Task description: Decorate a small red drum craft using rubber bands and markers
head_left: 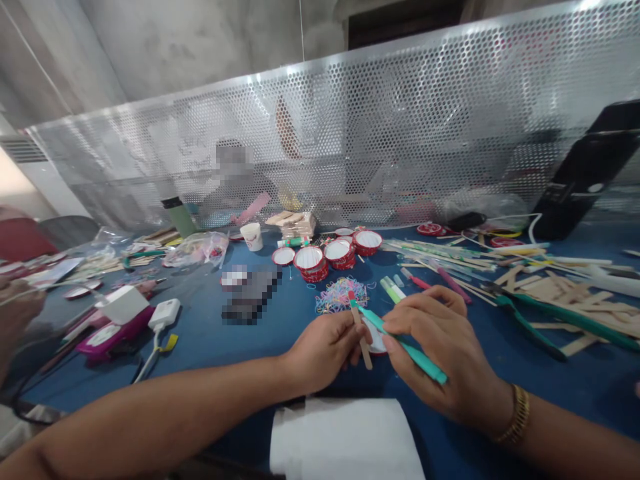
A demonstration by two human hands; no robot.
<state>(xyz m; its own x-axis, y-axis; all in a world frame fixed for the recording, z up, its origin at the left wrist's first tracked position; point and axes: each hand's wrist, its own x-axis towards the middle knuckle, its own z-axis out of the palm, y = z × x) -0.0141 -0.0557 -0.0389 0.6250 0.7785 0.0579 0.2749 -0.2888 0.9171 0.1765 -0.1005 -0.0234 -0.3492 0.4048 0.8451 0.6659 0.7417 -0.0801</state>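
Note:
My left hand (325,350) pinches a wooden craft stick (364,347), held slantwise with its upper end coloured red and teal. In my right hand (445,353) is a teal marker (420,360), gripped like a pen, its tip touching or very close to the stick just below the red part. Partly hidden behind the fingers lies a small white disc with a red rim (376,339). Just beyond my hands is a heap of pastel rubber bands (340,295). Uncapped-looking markers, among them a light green one (393,289), lie beside my right hand.
Several red-rimmed little drums (311,263) stand farther back, near a paper cup (251,237) and stacked wooden pieces (297,223). Green-handled pliers (530,327) rest on loose craft sticks (585,300) at right. Chargers (125,305) lie left. A perforated metal screen (320,133) borders the table.

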